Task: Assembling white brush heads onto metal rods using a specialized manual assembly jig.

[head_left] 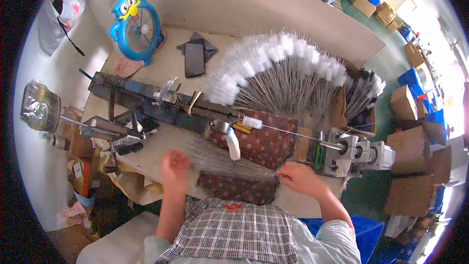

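My right hand point(295, 178) is at the right end of a loose bundle of thin metal wires point(220, 159), its fingers pinched together at the wire tips. What lies between those fingertips is too small to make out. My left hand point(176, 166) is beside the left end of the bundle, smeared by motion, so its fingers do not show clearly. Beyond the wires, a small white bristle brush point(252, 122) sits in a bench machine, its thin stem running right to a metal spindle point(334, 145). A lever with a white-wrapped handle point(233, 147) points toward me.
A wide fan of white bristle brushes point(288, 63) lies at the back right, beside a cardboard box point(339, 110) with darker brushes. A phone point(194, 60) and a blue cartoon fan point(139, 32) are at the back left. The motor block point(359, 154) stands at the right edge.
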Available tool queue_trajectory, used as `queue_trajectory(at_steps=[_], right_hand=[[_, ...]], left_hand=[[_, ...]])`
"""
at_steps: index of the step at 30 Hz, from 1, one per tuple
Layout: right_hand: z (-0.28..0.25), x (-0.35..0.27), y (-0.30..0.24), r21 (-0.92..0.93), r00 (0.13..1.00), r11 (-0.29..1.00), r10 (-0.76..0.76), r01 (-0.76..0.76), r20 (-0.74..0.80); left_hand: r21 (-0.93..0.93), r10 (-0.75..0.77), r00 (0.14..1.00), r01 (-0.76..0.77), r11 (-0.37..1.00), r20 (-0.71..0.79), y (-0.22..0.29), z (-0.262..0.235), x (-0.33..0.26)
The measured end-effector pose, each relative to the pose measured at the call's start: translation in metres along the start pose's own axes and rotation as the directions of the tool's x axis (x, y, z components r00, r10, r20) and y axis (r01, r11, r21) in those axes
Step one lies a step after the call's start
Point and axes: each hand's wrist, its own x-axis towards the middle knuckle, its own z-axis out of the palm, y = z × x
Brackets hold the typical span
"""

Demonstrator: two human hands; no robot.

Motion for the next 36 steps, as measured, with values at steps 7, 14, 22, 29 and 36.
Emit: queue_trajectory(at_steps=[7,14,22,29,36], right_hand=[[0.017,-0.006,0.003,-0.102,0.988,0.992,0.060,-0.074,-0.139],[0.012,-0.004,-0.011,-0.170,0.952,0.949,0.229,-0.265,-0.202],[-0.078,-0.038,-0.016,-0.361,0.902,0.903,0.063,-0.234,-0.427],[-0.108,-0.019,-0.025,-0.062,0.701,0.975,0.110,-0.214,-0.705],[-0.097,0.018,-0.002,-0.169,0.690,0.981,-0.059,-0.093,-0.721]], left_hand=[[0.528,-0.152,0.970,0.031,0.848,0.188,-0.047,0.138,-0.040],[-0.312,-0.468,0.639,0.737,0.600,0.611,0.049,0.181,-0.070],[0.380,-0.595,0.595,0.458,0.803,0.541,0.045,0.136,-0.094],[0.468,-0.223,0.418,-0.694,0.546,0.880,-0.034,0.214,-0.079],[0.020,-0.207,0.114,-0.912,-0.410,0.972,-0.096,0.264,-0.041]])
